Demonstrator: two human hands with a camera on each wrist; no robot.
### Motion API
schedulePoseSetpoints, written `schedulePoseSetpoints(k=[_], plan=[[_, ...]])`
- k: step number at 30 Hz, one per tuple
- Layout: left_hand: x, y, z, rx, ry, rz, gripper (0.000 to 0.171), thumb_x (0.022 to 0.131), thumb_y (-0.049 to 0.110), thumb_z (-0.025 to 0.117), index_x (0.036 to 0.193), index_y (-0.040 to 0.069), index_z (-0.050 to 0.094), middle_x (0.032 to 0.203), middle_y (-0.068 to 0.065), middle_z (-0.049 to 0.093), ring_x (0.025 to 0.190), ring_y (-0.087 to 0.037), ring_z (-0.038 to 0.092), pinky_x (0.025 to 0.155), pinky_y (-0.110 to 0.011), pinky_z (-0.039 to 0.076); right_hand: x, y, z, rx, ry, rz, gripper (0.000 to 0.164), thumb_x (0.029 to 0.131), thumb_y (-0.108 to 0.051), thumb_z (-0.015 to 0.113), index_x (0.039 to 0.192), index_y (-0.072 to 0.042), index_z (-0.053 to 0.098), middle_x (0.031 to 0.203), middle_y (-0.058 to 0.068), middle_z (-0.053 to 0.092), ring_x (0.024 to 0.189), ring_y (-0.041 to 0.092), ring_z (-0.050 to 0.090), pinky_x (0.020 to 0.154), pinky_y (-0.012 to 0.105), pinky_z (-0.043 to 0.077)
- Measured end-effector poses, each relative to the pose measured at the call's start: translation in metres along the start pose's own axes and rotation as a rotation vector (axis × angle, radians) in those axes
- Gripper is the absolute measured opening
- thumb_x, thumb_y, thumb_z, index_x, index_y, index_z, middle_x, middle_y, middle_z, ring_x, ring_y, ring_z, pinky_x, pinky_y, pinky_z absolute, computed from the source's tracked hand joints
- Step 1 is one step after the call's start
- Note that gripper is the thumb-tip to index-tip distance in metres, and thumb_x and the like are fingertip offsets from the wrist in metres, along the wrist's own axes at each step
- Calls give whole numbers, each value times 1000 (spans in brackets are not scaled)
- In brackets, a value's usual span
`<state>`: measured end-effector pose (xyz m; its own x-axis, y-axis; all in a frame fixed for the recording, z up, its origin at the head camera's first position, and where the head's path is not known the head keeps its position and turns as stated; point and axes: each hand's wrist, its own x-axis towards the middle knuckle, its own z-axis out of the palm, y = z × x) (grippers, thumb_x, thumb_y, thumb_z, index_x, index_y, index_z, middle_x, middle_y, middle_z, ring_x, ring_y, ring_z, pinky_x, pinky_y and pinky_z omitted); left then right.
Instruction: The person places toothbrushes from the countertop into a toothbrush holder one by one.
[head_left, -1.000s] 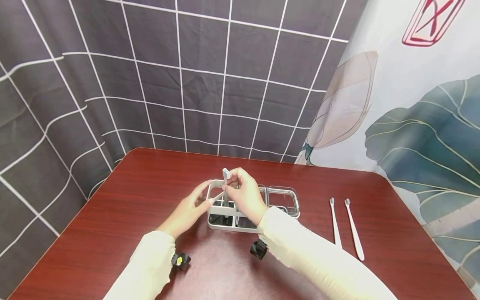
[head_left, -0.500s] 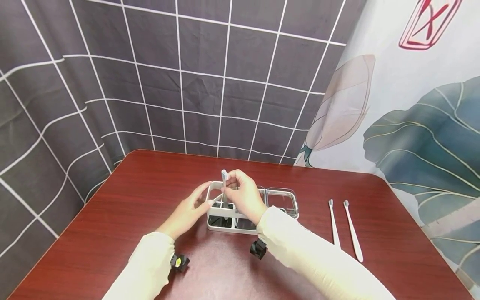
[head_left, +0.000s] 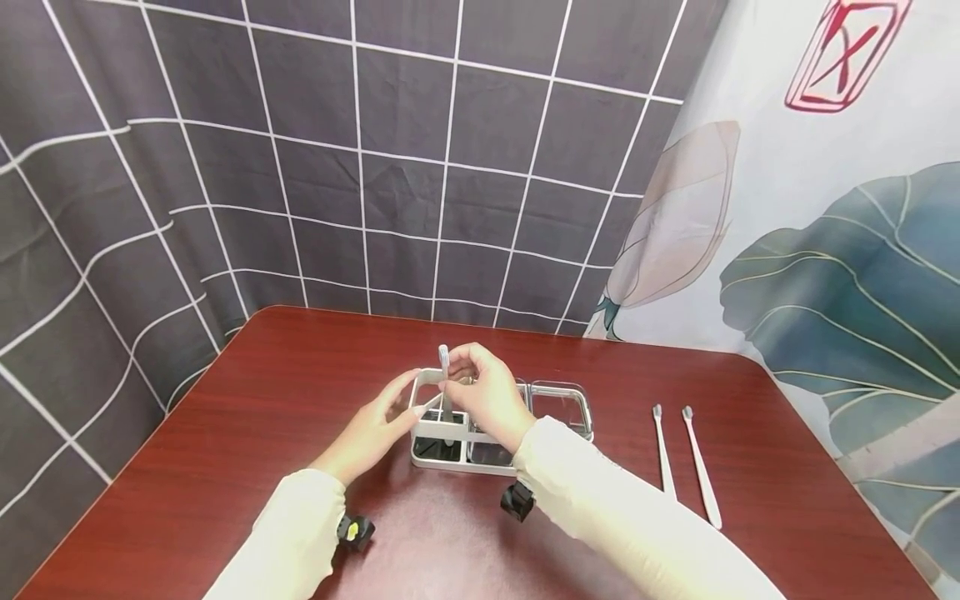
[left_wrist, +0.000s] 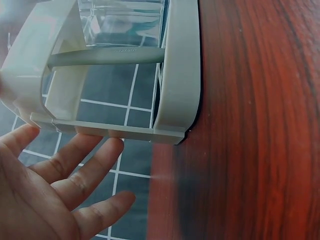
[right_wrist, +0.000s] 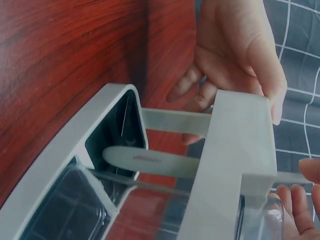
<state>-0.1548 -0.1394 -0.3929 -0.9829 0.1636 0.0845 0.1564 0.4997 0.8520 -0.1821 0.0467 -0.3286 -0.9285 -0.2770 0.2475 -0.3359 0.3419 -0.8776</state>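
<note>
Hold the toothbrush (head_left: 447, 408) in the right hand (head_left: 487, 400), with thumb and fingers clamped high, just under the bristles (head_left: 443, 355). Already threaded through the upper frame (right_wrist: 235, 135) of the holder (head_left: 487, 469) at its left end, nearly upright, with the handle (right_wrist: 150, 162) reaching down to the dark well (right_wrist: 120, 132) in the base; too hidden to tell whether touching bottom. Probably best to lower along the handle's own line, never sideways against the frame, and to feel for firm contact before loosening the pinch. Meanwhile brace the holder with the left hand (head_left: 371, 429), with fingers apart and fairly straight, some tips against the end post (left_wrist: 145, 134): enough pressure to prevent sliding, not enough to tip. Mind the clear cups (head_left: 557, 386) beside the well, likely easy to knock with a stray knuckle. Leave the two other toothbrushes (head_left: 663, 454) (head_left: 702, 471) lying on the tabletop (head_left: 337, 354), well apart to the right, until after a clean release.
</note>
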Motion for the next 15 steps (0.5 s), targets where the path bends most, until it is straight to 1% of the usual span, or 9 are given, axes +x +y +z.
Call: schedulePoseSetpoints(k=[4,7,9,12,15], plan=[[0,-1,0,-3,0,-16,60,96,35,57,150,27,33,137,-17,52,117,-33,55,98,-56,41,-2,2,-7,-7,-9,-34,27,83,-1,69,109,-2,62,100,11,67,93,24,64,84,37,52],[-1,-2,1,-8,-3,-5,60,96,34,57,150,25,33,136,-17,53,115,-32,56,97,-56,41,-4,4,-15,-67,-12,-63,34,85,-5,70,118,-3,61,109,12,66,102,26,63,90,41,51],[-1,-2,1,-11,-5,4,60,96,33,57,150,24,33,134,-16,54,113,-30,56,96,-55,42,-5,4,-22,-156,-13,-90,40,86,-10,70,125,-6,59,117,11,64,109,26,61,93,42,49],[-1,-2,2,-15,-4,4,60,96,33,58,150,24,33,131,-16,56,111,-28,56,95,-54,42,-8,5,-35,-349,-11,-149,49,88,-20,70,134,-12,56,129,8,59,121,23,54,101,42,44],[-1,-3,2,-5,2,6,60,96,33,58,150,25,33,135,-14,54,112,-28,56,96,-55,42,-12,9,-48,-520,-9,-221,55,89,-28,68,140,-16,51,138,6,53,130,22,47,106,43,39]])
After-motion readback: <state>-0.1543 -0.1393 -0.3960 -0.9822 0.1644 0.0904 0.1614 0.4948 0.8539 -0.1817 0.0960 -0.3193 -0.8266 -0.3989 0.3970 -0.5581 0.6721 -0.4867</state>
